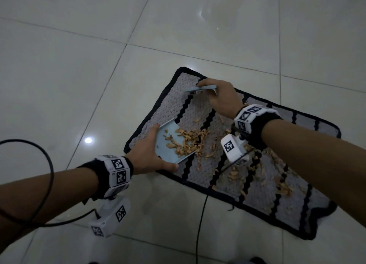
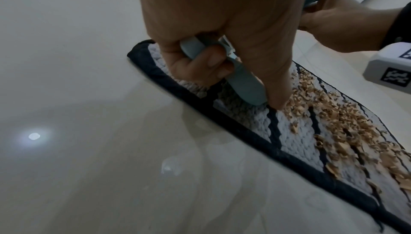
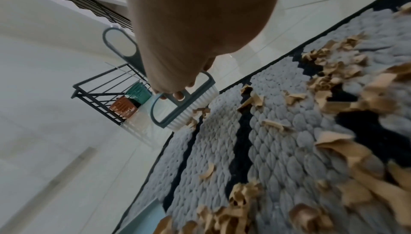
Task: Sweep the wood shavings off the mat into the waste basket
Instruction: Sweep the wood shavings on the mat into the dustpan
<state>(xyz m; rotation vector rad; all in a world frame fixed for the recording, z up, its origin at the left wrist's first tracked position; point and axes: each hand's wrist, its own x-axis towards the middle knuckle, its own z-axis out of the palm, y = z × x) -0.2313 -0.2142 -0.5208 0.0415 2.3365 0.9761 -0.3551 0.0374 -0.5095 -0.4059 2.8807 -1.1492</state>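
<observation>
Two grips: dustpan (image 1: 171, 144), brush (image 1: 200, 88)

Knobbly cloth mat (image 1: 172, 97), glossy tiles (image 1: 59, 75)

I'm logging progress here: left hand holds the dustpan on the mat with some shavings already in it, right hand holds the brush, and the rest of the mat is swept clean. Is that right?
Not quite. The mat is not swept clean: the head view shows many wood shavings still scattered over it beyond the dustpan. The rest holds: the left hand holds the dustpan, some shavings lie in it, and the right hand holds the brush.
</observation>
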